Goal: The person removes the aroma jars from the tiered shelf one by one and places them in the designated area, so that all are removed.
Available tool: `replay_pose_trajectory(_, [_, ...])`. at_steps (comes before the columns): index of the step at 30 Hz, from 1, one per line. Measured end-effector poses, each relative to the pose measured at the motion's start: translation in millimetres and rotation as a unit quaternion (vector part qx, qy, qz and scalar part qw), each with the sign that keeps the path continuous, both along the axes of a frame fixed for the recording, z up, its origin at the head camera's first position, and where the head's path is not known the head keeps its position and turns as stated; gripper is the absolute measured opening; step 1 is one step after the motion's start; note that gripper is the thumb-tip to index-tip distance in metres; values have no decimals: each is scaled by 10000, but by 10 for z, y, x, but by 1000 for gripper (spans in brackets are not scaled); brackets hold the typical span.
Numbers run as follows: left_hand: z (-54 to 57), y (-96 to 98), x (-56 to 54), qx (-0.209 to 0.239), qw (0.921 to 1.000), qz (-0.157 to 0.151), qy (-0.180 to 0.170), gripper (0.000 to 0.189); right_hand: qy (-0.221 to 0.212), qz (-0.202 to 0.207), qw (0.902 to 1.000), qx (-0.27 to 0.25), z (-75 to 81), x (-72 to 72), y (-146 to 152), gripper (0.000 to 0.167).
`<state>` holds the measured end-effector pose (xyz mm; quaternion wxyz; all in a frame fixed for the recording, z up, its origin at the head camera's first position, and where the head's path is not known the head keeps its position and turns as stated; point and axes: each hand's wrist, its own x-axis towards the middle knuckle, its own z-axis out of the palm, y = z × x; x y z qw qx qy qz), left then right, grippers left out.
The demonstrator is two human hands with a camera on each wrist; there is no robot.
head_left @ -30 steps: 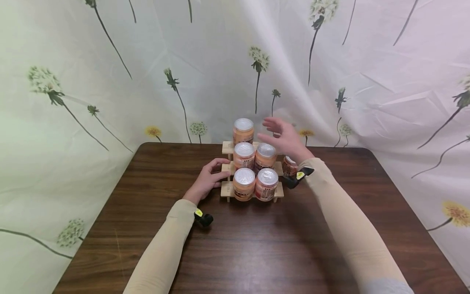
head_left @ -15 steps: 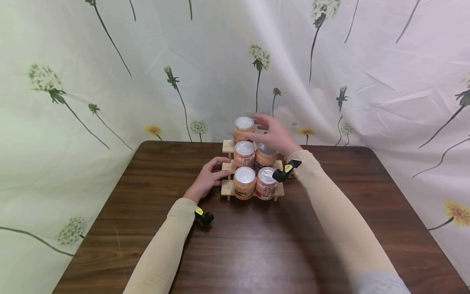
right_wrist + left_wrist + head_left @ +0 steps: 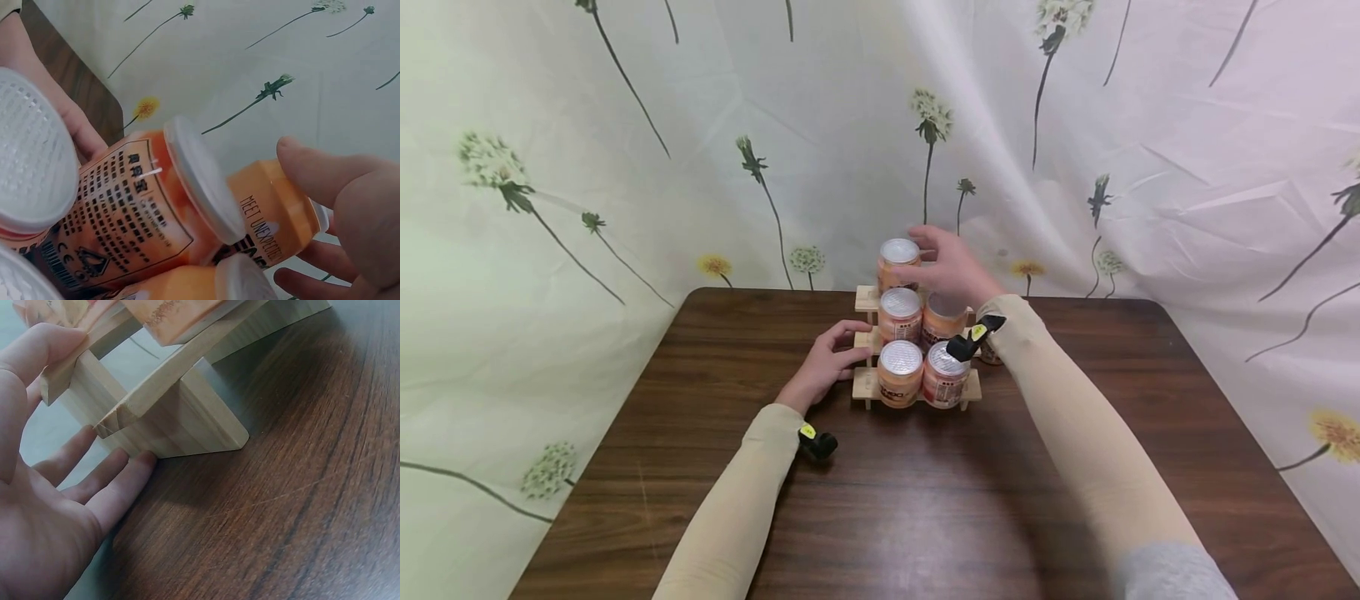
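A three-tier wooden rack (image 3: 867, 383) stands toward the back of the table, with lidded orange jars on its shelves. My left hand (image 3: 822, 367) holds the rack's left end, thumb and fingers around the shelf end; in the left wrist view the fingertips (image 3: 142, 461) rest at the side panel by the tabletop. At the top shelf my right hand (image 3: 951, 267) holds the upper jar (image 3: 889, 272) from its right side. In the right wrist view the thumb (image 3: 312, 165) lies along that jar, fingers on its other side. Two jars stand on the middle shelf, two on the bottom.
Another jar (image 3: 991, 354) stands right of the rack, mostly hidden by the right wrist camera (image 3: 964, 343). Behind the dark wooden table (image 3: 730, 400) hangs a dandelion-print curtain (image 3: 842, 150).
My right hand has moved left from beside the top shelf onto the upper jar, its forearm now covering most of the jar at the right. My left hand stays on the rack.
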<state>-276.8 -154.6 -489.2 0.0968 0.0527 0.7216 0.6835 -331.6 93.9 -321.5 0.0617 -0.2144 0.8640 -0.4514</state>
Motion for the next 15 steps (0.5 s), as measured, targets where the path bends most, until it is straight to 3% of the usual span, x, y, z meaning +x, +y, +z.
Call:
replay_pose_trajectory(8, [-3, -4, -12, 56, 10000, -28, -24, 39, 273, 401, 9986, 195, 42, -51, -66, 58])
replay_pose_trajectory(15, [-7, -4, -8, 59, 10000, -56, -2, 39, 271, 277, 9989, 261, 22, -76, -85, 54])
